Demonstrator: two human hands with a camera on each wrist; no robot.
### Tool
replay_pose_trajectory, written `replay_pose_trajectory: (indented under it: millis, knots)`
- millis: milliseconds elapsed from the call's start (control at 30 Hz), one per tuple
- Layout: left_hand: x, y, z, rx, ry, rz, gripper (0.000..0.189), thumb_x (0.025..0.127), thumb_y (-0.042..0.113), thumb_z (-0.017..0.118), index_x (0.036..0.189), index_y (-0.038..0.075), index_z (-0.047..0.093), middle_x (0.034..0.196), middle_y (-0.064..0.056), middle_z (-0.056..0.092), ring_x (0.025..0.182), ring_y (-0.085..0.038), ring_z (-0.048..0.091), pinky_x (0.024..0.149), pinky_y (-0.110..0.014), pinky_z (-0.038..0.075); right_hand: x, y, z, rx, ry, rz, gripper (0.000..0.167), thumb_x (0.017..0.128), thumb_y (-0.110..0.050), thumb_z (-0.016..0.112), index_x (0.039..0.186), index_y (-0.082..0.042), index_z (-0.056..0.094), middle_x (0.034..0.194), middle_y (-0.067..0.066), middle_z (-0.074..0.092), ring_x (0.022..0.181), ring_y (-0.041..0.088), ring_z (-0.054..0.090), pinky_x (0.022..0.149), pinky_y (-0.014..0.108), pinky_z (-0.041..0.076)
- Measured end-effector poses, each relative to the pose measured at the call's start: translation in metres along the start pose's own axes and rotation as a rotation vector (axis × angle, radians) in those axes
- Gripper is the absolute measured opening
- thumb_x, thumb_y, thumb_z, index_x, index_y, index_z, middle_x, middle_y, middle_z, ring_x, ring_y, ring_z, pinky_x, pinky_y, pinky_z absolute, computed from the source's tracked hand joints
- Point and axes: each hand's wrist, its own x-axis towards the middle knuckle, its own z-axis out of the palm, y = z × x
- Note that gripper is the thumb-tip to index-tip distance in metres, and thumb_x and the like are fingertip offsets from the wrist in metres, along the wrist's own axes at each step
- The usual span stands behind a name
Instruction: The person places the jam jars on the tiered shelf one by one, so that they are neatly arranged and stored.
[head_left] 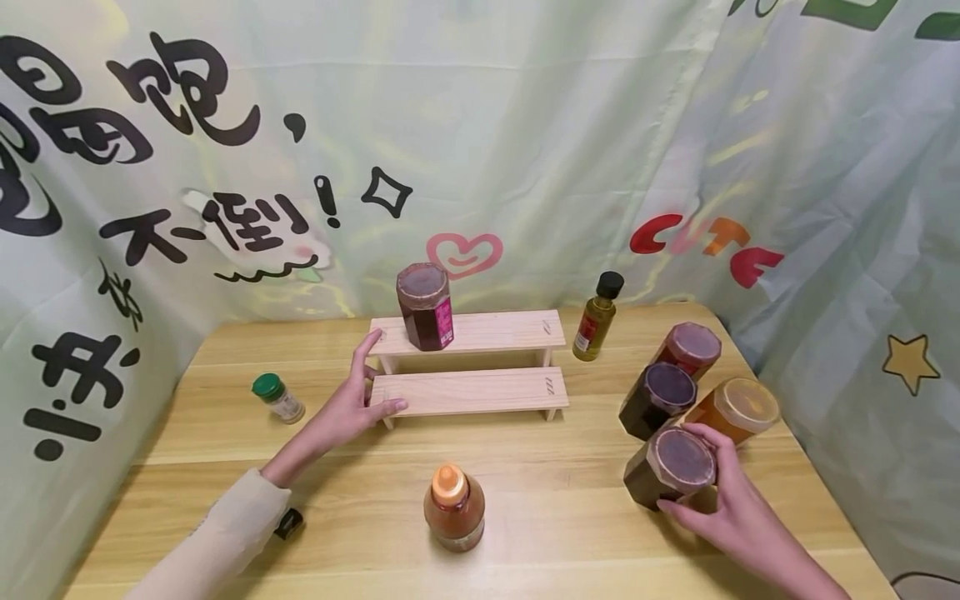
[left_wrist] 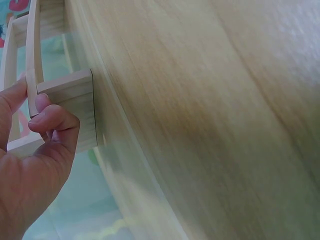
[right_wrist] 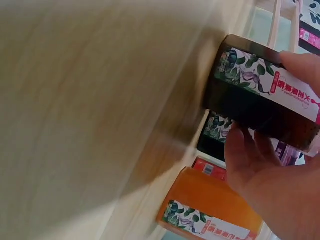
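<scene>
A two-tier wooden rack point(head_left: 468, 392) stands mid-table. At its left end my left hand point(head_left: 352, 412) grips it, thumb on the lower board and a finger reaching the upper one; in the left wrist view the fingers curl at the board's end point(left_wrist: 34, 65). On the upper tier is a dark jam jar point(head_left: 425, 312) with a pink label. My right hand point(head_left: 723, 500) holds another dark jar point(head_left: 667, 471) between thumb and fingers; its flowered label point(right_wrist: 250, 75) shows in the right wrist view. Just behind it are a dark jar point(head_left: 652, 404), an amber jar point(head_left: 731, 408) and a reddish jar point(head_left: 688, 346).
An orange-capped sauce bottle point(head_left: 454, 512) stands at the front middle. Right of the rack is an oil bottle point(head_left: 596, 321) with a black cap. A green-capped shaker point(head_left: 279, 398) stands left of it, and a small black object point(head_left: 288, 523) lies by the left sleeve. Printed curtains point(head_left: 525, 150) surround the table.
</scene>
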Motion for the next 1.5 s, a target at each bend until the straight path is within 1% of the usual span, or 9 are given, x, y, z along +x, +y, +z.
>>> replay_pose_trajectory:
  millis: [100,233,367,500,767,967,1133,1333,1500]
  knots:
    - [0.0,0.0,-0.001,0.008,-0.003,-0.003,0.119,0.096,0.012,0.088,0.175,0.033,0.002,0.127,-0.032,0.052,0.092,-0.031,0.059,0.061,-0.034,0.055,0.0,-0.001,0.002,-0.014,0.016,-0.004,0.118,0.059,0.02,0.098,0.159,0.004,0.036,0.143,-0.016,0.053,0.125,-0.007,0.053,0.102,0.007,0.037]
    - [0.0,-0.001,-0.002,0.024,-0.008,0.0,0.118,0.097,0.014,0.087,0.175,0.036,0.002,0.127,-0.03,0.052,0.096,-0.032,0.058,0.063,-0.035,0.056,0.0,-0.005,0.002,-0.003,0.021,0.022,0.116,0.061,0.02,0.098,0.158,0.004,0.037,0.141,-0.012,0.055,0.123,-0.004,0.056,0.1,0.007,0.041]
    - [0.001,-0.003,-0.002,0.021,-0.008,0.006,0.118,0.097,0.014,0.087,0.175,0.037,0.002,0.124,-0.03,0.053,0.089,-0.029,0.06,0.062,-0.035,0.056,0.001,-0.01,0.001,-0.009,0.022,0.06,0.115,0.063,0.018,0.098,0.159,0.001,0.037,0.14,-0.011,0.056,0.12,-0.003,0.058,0.096,0.008,0.045]
    - [0.001,-0.003,-0.002,0.011,-0.005,0.017,0.117,0.097,0.013,0.087,0.175,0.033,0.003,0.121,-0.03,0.054,0.083,-0.028,0.06,0.06,-0.035,0.056,0.004,-0.013,0.003,-0.028,0.023,0.087,0.115,0.065,0.014,0.1,0.16,-0.003,0.038,0.139,-0.013,0.056,0.117,-0.004,0.058,0.091,0.009,0.047]
    - [0.002,-0.002,-0.001,-0.01,-0.012,0.002,0.118,0.096,0.012,0.087,0.175,0.035,0.002,0.121,-0.029,0.052,0.077,-0.027,0.06,0.06,-0.034,0.055,0.013,-0.028,0.006,-0.019,0.041,0.084,0.117,0.064,0.011,0.102,0.161,-0.004,0.038,0.139,-0.011,0.057,0.121,-0.003,0.057,0.097,0.008,0.044]
    - [0.001,-0.002,0.0,-0.015,0.0,0.007,0.12,0.095,0.009,0.088,0.175,0.03,0.002,0.122,-0.03,0.053,0.077,-0.027,0.059,0.06,-0.034,0.054,0.027,-0.04,0.008,0.006,0.043,0.057,0.117,0.064,0.012,0.101,0.16,-0.003,0.037,0.136,-0.004,0.059,0.119,0.002,0.059,0.097,0.009,0.045]
    - [0.001,-0.003,-0.001,-0.008,-0.009,0.006,0.119,0.095,0.01,0.088,0.175,0.033,0.002,0.122,-0.029,0.052,0.079,-0.027,0.059,0.061,-0.034,0.055,0.041,-0.049,0.007,0.039,0.021,0.041,0.115,0.067,0.011,0.1,0.161,-0.002,0.034,0.138,0.001,0.059,0.121,0.005,0.059,0.098,0.01,0.044]
    - [0.002,-0.004,-0.002,0.003,-0.015,-0.001,0.118,0.096,0.013,0.088,0.175,0.037,0.003,0.122,-0.029,0.052,0.075,-0.025,0.06,0.06,-0.035,0.056,0.064,-0.053,0.005,0.103,0.01,0.018,0.117,0.067,0.015,0.098,0.162,0.0,0.031,0.141,0.006,0.058,0.126,0.011,0.06,0.104,0.014,0.045]
    - [0.002,-0.004,-0.002,0.002,-0.015,-0.007,0.118,0.097,0.014,0.087,0.174,0.039,0.002,0.122,-0.029,0.052,0.073,-0.024,0.059,0.06,-0.034,0.055,0.082,-0.058,0.006,0.131,0.027,-0.017,0.114,0.068,0.015,0.097,0.162,-0.005,0.035,0.14,0.007,0.06,0.121,0.013,0.062,0.097,0.016,0.049]
